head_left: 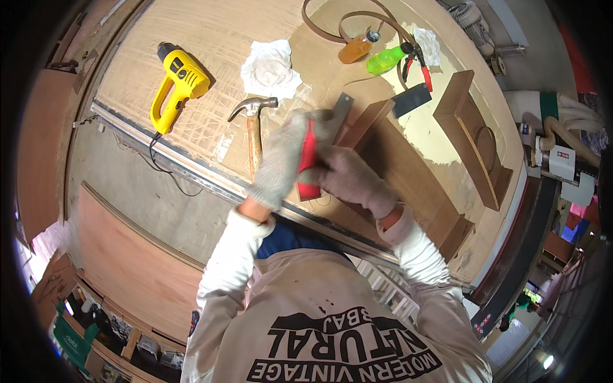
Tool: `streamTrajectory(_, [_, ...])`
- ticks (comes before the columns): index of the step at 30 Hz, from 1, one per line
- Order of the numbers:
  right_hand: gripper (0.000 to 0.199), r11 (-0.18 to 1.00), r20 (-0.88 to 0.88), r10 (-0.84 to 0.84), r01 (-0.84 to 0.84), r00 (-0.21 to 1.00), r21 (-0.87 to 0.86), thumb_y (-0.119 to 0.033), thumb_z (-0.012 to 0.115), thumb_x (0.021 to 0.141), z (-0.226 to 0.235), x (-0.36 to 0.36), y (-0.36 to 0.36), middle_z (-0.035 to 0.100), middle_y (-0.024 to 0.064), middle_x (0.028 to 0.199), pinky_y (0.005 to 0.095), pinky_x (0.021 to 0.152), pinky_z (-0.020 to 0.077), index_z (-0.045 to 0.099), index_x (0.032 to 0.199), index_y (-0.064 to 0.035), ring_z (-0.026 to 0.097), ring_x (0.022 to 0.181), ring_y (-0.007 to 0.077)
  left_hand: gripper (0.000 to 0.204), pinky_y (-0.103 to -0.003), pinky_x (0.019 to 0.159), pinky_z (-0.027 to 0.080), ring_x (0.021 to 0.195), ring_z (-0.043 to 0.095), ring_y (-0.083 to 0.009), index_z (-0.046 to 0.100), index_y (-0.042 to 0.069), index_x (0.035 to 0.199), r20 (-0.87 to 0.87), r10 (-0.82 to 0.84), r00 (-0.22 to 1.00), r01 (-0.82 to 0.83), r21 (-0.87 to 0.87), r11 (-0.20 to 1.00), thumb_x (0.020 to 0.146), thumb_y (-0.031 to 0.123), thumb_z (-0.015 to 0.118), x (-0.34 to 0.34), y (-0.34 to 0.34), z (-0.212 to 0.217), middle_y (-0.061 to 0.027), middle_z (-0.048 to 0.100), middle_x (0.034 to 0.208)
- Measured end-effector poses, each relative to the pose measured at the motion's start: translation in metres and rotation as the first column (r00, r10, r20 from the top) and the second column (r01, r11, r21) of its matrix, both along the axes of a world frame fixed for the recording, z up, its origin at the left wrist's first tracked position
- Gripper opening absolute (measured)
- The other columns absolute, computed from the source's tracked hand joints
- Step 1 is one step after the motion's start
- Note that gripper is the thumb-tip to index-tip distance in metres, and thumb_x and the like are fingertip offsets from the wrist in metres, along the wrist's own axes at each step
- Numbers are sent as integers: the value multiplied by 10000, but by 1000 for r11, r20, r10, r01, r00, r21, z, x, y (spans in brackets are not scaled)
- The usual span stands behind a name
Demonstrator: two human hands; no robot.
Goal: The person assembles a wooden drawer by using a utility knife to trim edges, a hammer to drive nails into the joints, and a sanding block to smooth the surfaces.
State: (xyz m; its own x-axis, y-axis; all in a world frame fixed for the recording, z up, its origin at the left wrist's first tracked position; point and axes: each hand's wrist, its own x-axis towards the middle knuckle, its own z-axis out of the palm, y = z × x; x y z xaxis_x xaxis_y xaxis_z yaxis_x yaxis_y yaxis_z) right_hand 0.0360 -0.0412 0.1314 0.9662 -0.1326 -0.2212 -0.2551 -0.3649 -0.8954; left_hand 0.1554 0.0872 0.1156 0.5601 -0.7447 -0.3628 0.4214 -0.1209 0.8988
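Note:
A narrow red tool [308, 163], partly covered and blurred, is between my two gloved hands over the table's near edge; its kind I cannot make out. My left hand [281, 156] is closed along its left side. Bent fingers of my right hand [357, 179] grip it from the right. Just beyond the hands lies a grey metal strip [345, 108] with a hole at its end. A claw hammer [254, 131] with a wooden handle rests left of my left hand. Beside my right hand lies a brown wooden panel piece [408, 172] with raised ends.
A yellow heat gun [182, 83] lies at the left, its cord over the edge. Behind the hammer is a crumpled white cloth [270, 67]. Farther back are an amber bottle [357, 48], a green bottle [386, 59], red-handled pliers [424, 73], brown edging strip [319, 29] and a second wooden piece [469, 143].

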Motion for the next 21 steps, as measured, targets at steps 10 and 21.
streamTrajectory(10, [176,747,-354,-483,588,801,311,-174,728,955,-74,-95,-73,716,3,862,246,546,470,728,1072,-43,600,660,39,333,-299,699,539,733,632,-105,737,-15,1043,382,-117,917,-75,453,888,993,314,743,-78,30,-81,-18,720,810])
streamTrajectory(21, [148,777,-237,-466,522,852,351,-109,737,941,-103,-94,-60,710,52,803,287,563,524,705,1013,16,626,638,88,386,-393,941,535,1078,662,-306,714,49,1088,678,-151,719,-202,412,889,767,157,898,-129,30,-99,-129,672,1117])
